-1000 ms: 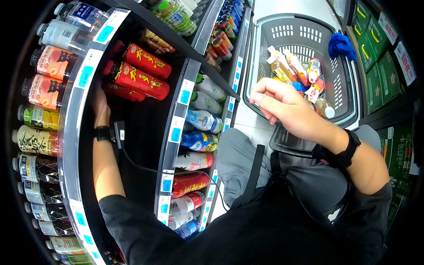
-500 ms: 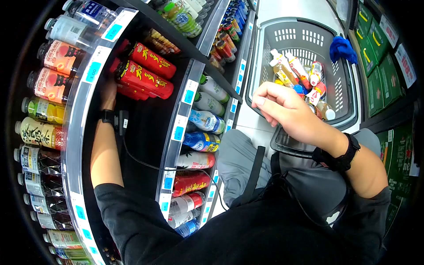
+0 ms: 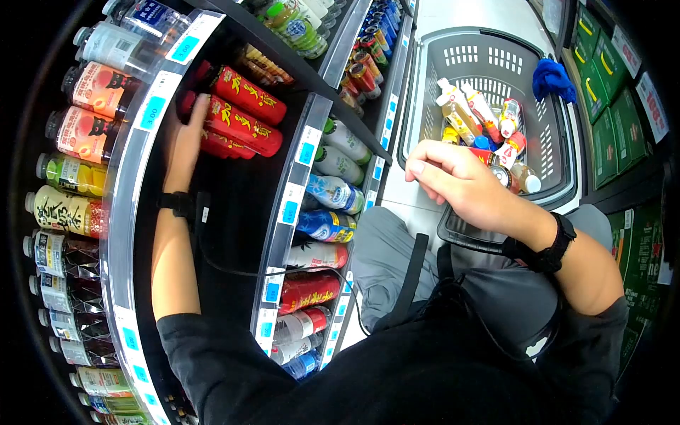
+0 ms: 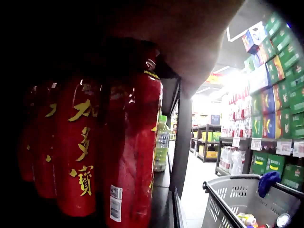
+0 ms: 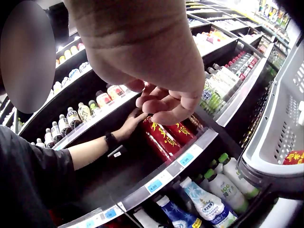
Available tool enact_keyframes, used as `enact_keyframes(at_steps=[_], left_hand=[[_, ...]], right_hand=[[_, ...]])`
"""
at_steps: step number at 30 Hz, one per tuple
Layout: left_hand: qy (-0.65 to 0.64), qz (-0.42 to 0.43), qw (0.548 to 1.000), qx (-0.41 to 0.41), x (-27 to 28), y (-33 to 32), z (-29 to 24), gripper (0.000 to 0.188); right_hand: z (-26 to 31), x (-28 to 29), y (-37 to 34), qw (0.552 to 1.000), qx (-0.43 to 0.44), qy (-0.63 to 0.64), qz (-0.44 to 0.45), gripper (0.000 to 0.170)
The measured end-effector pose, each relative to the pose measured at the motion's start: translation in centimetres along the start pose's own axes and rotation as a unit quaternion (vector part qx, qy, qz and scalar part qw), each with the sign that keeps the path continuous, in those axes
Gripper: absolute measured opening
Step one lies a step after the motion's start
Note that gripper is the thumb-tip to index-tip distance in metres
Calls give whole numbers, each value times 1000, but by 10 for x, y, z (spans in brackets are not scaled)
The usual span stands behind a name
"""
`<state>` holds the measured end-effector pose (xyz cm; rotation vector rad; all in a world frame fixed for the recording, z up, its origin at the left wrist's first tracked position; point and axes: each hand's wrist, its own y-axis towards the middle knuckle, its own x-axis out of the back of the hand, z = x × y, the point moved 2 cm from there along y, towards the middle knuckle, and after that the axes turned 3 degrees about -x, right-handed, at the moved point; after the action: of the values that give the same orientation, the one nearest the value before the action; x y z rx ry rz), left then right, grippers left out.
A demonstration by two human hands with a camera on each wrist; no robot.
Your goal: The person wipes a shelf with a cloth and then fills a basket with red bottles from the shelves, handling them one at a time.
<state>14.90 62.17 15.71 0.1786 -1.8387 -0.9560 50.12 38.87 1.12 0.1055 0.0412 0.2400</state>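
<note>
Red bottles with yellow characters (image 3: pixel 244 127) lie on the dark shelf in the head view. My left hand (image 3: pixel 184 145) touches the cap end of one, its thumb beside the cap and its other fingers lost in shadow. In the left wrist view, the hand (image 4: pixel 190 42) covers the top of the nearest red bottle (image 4: pixel 133 152). The right wrist view shows the left hand (image 5: pixel 130 124) against the top of a red bottle (image 5: pixel 161 140). My right hand (image 3: pixel 460 180), fingers loosely curled and empty, hangs between the shelf and the basket.
A grey basket (image 3: pixel 562 152) on the floor holds several bottles and packages, with a blue cloth (image 3: pixel 554 80) on its rim. Other drink bottles (image 3: pixel 329 227) fill the neighbouring shelves. Green boxes (image 3: pixel 623 127) are stacked at the right. A cable (image 3: pixel 241 271) runs from the left wrist.
My left hand has come out of the deep shadow behind the red bottles to their cap ends, with its thumb now visible. The right hand has barely moved.
</note>
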Motion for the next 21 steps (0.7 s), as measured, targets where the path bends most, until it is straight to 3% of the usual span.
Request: enact_keyframes(at_steps=[2,3,5,10,21], left_hand=[[111,101,989,2,-1,-13,-55,82],[112,101,989,2,-4,-14,-50,82],[156,82,980,-96,-13,-14,-37,88],[139,82,983,-85,-18,-10,-28,88],[175,74,977,-99,-24,-9,-6,84]], right_hand=[[-1,0,1,1000,-3,-3,7,23],[-1,-1,1,1000,1,-7,12,23],[-1,-1,2,1000,6,-13,18,23],[4,-3,-3,999,-33,14,41,21],[1,-2,-5,998,-6,-49,27,25]])
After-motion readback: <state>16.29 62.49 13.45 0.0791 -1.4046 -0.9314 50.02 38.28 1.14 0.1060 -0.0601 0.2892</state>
